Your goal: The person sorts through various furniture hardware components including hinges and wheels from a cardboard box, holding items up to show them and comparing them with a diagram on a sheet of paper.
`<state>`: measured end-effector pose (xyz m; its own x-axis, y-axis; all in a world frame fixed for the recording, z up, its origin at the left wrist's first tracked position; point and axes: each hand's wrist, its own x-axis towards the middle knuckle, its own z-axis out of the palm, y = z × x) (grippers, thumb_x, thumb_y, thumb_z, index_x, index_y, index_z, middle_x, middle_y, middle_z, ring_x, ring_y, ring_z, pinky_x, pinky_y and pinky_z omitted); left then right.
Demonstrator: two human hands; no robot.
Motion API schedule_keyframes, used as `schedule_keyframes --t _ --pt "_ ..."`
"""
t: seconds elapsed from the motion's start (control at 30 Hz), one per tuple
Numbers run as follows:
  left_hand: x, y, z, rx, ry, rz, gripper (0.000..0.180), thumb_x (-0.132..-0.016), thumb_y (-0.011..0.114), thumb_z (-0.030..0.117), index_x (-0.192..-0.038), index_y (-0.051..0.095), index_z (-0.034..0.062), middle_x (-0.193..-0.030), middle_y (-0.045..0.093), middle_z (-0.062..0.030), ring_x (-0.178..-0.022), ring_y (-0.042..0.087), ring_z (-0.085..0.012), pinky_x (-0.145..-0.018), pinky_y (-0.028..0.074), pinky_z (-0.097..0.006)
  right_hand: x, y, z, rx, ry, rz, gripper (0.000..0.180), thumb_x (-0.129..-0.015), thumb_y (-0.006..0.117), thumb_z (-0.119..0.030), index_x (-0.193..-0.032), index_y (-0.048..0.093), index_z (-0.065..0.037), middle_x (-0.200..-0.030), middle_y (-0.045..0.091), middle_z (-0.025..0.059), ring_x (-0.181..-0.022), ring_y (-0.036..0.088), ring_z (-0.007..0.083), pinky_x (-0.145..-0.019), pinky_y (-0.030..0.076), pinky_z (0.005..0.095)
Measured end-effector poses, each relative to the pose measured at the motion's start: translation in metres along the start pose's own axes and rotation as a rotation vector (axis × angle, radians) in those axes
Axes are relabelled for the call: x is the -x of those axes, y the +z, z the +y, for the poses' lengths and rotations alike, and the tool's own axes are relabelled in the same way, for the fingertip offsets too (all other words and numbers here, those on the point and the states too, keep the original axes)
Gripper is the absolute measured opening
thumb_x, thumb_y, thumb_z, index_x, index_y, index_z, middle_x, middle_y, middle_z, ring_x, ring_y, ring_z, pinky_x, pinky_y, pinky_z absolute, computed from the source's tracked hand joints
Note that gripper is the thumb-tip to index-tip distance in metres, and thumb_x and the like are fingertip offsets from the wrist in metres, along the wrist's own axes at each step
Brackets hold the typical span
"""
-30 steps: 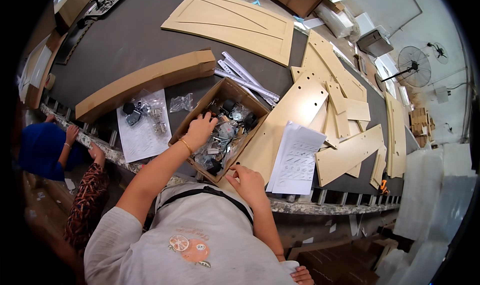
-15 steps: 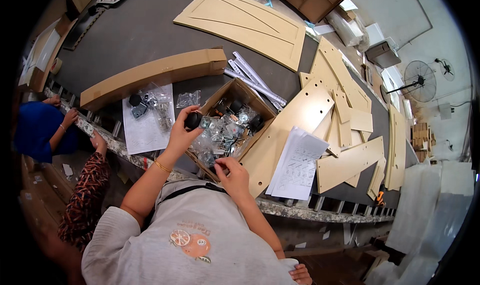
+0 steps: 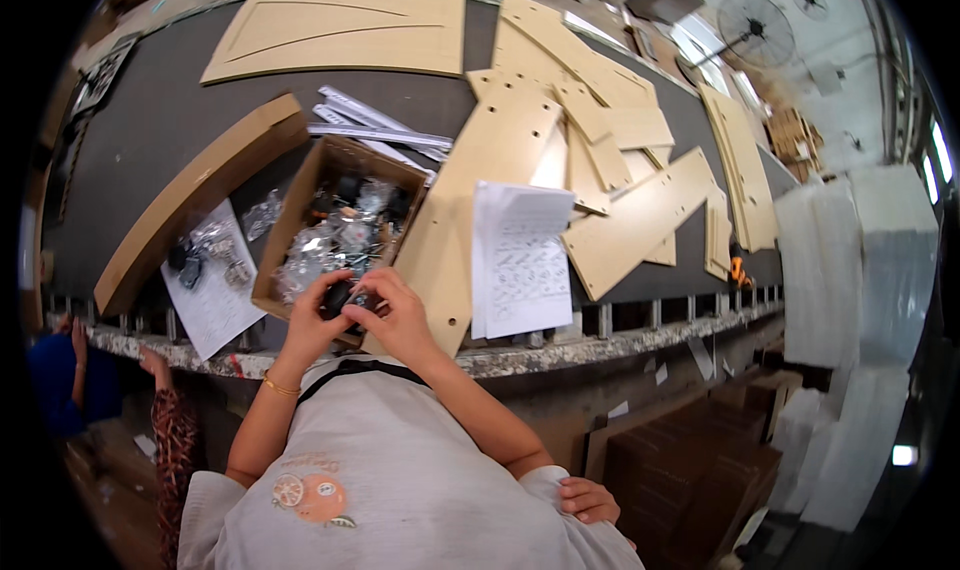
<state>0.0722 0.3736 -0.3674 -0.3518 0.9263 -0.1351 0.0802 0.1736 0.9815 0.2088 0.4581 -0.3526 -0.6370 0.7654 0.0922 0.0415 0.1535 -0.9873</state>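
Lightly pinch the black part [image 3: 365,299] left of centre, likely light and stiff, by its edges, with left hand [image 3: 312,320] and right hand [image 3: 397,315] clamped on it.

- Left hand [image 3: 310,322] and right hand [image 3: 400,322] are holding a dark part [image 3: 336,301].
- Open carton [image 3: 372,160] is sitting at their twelve o'clock.
- Long box [image 3: 200,198] is lying at ten o'clock.

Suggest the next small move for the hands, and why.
Probably lay the dark hardware on the paper sheet left of the cardboard box: the left hand and right hand hold it together by the box's near edge, and other dark pieces sit on that sheet.
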Motion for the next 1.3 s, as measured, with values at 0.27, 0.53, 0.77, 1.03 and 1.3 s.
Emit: schedule_keyframes --t 0.27,0.53,0.77,1.03,1.3 --pt "-0.008 0.002 -0.012 0.183 -0.087 -0.069 0.056 -0.072 0.057 -0.012 -0.124 0.047 0.0008 -0.118 0.053 -0.0047 -0.099 0.054 -0.0123 -0.082 0.046 -0.024 0.015 -0.014 0.009 -0.132 -0.003 0.096 0.008 -0.078 0.063 -0.003 -0.084 0.06 0.0 -0.093 0.053 0.0054 -0.074 0.055 0.0123 -0.057 0.046 0.0216" --pt "0.013 -0.006 -0.005 0.092 -0.08 0.104 0.051 -0.07 0.06 -0.01 -0.119 0.049 -0.0005 -0.112 0.055 -0.0062 -0.092 0.055 -0.0113 -0.081 0.046 -0.023 0.016 -0.007 0.006 -0.139 0.018 0.024 0.011 -0.072 0.062 0.0 -0.081 0.056 0.001 -0.089 0.053 0.0082 -0.068 0.057 0.0186 -0.059 0.046 0.0282" --pt "0.018 0.003 -0.007 0.091 -0.054 0.145 0.047 -0.074 0.064 -0.001 -0.118 0.05 0.0003 -0.11 0.055 -0.0056 -0.09 0.054 -0.01 -0.078 0.045 -0.022 0.016 -0.011 0.008 -0.109 0.048 0.038 0.011 -0.071 0.062 -0.002 -0.08 0.056 0.0 -0.084 0.053 0.0071 -0.067 0.056 0.0186 -0.059 0.045 0.0287" --pt "0.003 -0.003 -0.02 0.098 -0.194 0.237 0.03 -0.088 0.057 0.02 -0.112 0.056 0.0027 -0.095 0.06 -0.0048 -0.077 0.054 -0.0104 -0.065 0.046 -0.024 0.01 -0.009 0.021 -0.267 0.079 0.099 0.011 -0.073 0.062 -0.002 -0.082 0.056 0.001 -0.086 0.052 0.0069 -0.069 0.056 0.0159 -0.061 0.045 0.0266" --pt "-0.014 0.019 -0.044 -0.675 -0.043 -0.028 0.023 -0.075 0.065 0.017 -0.093 0.06 0.0049 -0.082 0.064 -0.0053 -0.076 0.061 -0.0137 -0.067 0.049 -0.029 0.0 -0.002 0.008 -0.224 0.036 0.08 0.011 -0.075 0.063 -0.004 -0.084 0.057 0.0 -0.092 0.054 0.0048 -0.068 0.052 0.0121 -0.059 0.042 0.0234"
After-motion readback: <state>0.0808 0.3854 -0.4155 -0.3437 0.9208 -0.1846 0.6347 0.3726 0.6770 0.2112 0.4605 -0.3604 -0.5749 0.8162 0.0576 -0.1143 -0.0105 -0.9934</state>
